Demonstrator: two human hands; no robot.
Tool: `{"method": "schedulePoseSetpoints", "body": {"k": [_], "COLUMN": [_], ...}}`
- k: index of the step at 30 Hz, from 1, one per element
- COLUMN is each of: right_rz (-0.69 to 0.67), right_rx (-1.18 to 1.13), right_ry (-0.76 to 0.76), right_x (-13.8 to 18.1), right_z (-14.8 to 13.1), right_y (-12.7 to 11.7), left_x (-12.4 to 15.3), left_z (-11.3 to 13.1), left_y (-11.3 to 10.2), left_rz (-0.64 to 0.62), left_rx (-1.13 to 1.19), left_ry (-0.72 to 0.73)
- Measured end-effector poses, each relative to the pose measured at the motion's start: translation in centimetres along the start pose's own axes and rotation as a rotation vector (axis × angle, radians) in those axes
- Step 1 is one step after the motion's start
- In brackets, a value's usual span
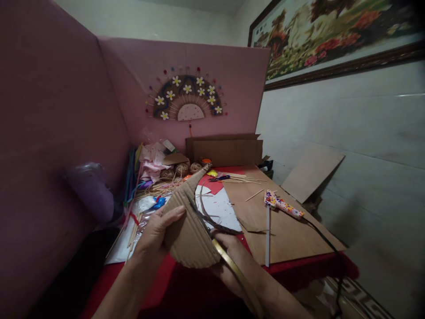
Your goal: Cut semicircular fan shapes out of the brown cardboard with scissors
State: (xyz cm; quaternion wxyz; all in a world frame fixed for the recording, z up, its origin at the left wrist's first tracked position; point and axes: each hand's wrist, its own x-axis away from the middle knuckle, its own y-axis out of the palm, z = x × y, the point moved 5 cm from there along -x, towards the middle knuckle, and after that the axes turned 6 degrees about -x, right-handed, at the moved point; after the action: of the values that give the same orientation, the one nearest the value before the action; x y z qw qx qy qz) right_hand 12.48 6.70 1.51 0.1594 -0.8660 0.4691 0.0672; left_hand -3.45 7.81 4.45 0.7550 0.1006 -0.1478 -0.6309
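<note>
At lower centre, my left hand (162, 230) pinches the card (192, 237) while my right hand (241, 254) grips the scissors (229, 261). If the card twists, the cut could stray inward

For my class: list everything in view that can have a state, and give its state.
Cardboard piece: held in the left hand, lower edge rounded.
Scissors: held in the right hand, blade opening unclear.
Glue gun: lying on the board, cord attached; power unclear.
Fan: spread open, upright against the pink panel.
Twine: wound in balls.
Wooden sticks: lying loose.
Framed picture: hung on the wall.
</note>
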Motion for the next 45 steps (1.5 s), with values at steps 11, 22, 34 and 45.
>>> {"method": "schedulePoseSetpoints", "body": {"k": [11,22,34,45], "right_rz": [0.088,0.072,0.117,0.075], "right_rx": [-0.010,0.048,0.081,0.011], "right_ry": [0.028,0.038,-0.026,-0.025], "right_x": [-1.7,-1.5,-2.0,-2.2], "right_z": [0.7,0.0,1.3,1.0], "right_y": [0.6,0.3,0.3,0.5], "left_x": [-2.2,-1.6,-1.0,-1.0], "left_z": [-0.1,-0.4,-0.2,-0.2], "left_y": [-1.1,-0.7,-0.6,-0.4], "left_rz": [-0.041,-0.022,0.001,-0.033], "left_rx": [-0.038,0.000,0.014,0.024], "left_ry": [-0.015,-0.058,-0.050,-0.032]}}
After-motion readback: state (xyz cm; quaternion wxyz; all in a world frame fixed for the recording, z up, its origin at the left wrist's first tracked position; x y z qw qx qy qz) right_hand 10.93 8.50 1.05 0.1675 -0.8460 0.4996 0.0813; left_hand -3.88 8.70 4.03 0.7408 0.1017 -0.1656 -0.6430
